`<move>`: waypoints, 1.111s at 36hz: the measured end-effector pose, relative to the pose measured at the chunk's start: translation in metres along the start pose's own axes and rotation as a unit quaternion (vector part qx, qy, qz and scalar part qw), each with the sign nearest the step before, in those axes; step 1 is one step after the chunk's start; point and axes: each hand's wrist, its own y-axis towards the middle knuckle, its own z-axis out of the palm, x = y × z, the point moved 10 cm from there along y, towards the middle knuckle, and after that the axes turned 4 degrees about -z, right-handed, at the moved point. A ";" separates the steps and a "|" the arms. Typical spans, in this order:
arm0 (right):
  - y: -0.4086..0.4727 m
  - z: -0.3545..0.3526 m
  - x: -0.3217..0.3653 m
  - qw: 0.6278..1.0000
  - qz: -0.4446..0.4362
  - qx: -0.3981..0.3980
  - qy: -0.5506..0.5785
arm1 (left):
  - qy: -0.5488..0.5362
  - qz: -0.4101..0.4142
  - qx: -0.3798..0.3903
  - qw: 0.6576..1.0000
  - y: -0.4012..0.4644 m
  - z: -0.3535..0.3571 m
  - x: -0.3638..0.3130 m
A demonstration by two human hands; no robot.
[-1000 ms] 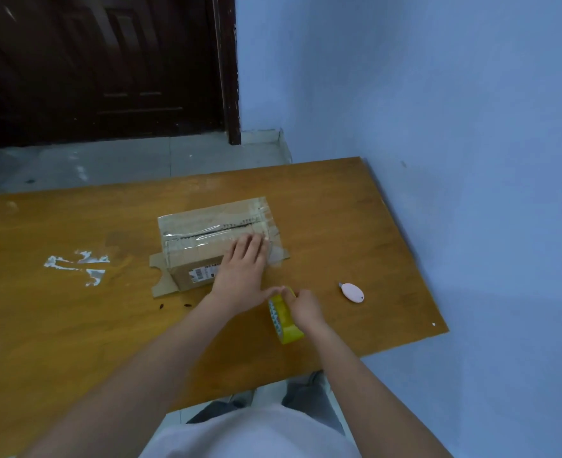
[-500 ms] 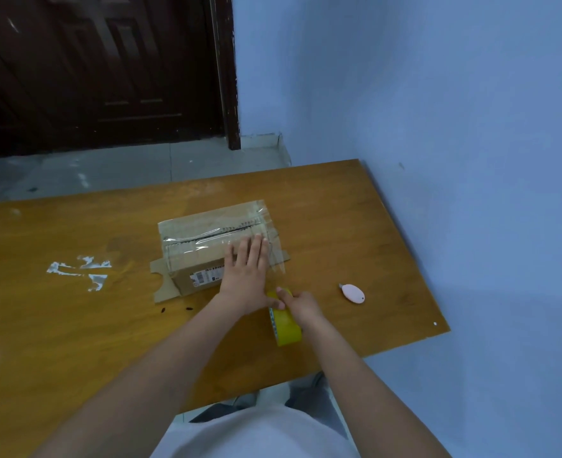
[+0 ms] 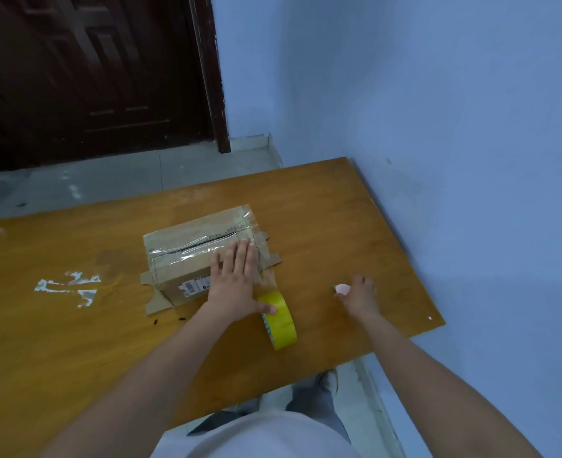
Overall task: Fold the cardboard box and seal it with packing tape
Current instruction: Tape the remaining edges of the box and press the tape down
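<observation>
The head view looks down on a wooden table (image 3: 339, 206) whose right edge runs along a blue wall (image 3: 438, 127). A cardboard box (image 3: 187, 259) lies near the middle of the table, a little toward the right half, with its top flaps closed. Clear tape (image 3: 206, 251) runs along the top seam and down over the box's right end. Loose cardboard tabs stick out flat on the table at the box's left and right ends, and a barcode label shows on the side facing the person.

The left hand (image 3: 235, 285) lies flat and open on the right part of the box top, fingers spread and pointing away from the person, gripping nothing. Its thumb reaches out and touches the yellow tape roll (image 3: 281, 320), which stands on edge on the table just beside the box's near right corner, toward the near edge. A clear strip runs from the roll up to the box.

The right hand (image 3: 360, 297) rests near the table's right edge, well apart from the box, fingers curled down over a small pink object (image 3: 342, 288). Whether it actually grips the object cannot be told.

White smears (image 3: 68, 287) mark the left half of the table. Beyond the far edge are a grey floor (image 3: 74, 186) and a dark door (image 3: 91, 77).
</observation>
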 end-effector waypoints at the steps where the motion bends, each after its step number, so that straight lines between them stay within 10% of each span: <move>1: 0.000 0.004 0.001 0.999 -0.017 0.015 -0.025 | -0.002 0.000 0.001 1.000 0.000 0.001 0.000; 12: -0.008 0.018 0.015 0.985 -0.087 -0.004 -0.146 | -0.011 -0.007 0.014 1.000 0.003 0.001 0.002; 27: -0.015 -0.022 0.094 0.943 -0.132 -0.040 0.302 | -0.024 -0.004 -0.003 1.000 0.003 -0.002 0.004; 40: -0.044 0.000 0.152 0.950 -0.229 -0.018 0.213 | -0.039 0.003 0.013 0.999 0.000 -0.004 0.004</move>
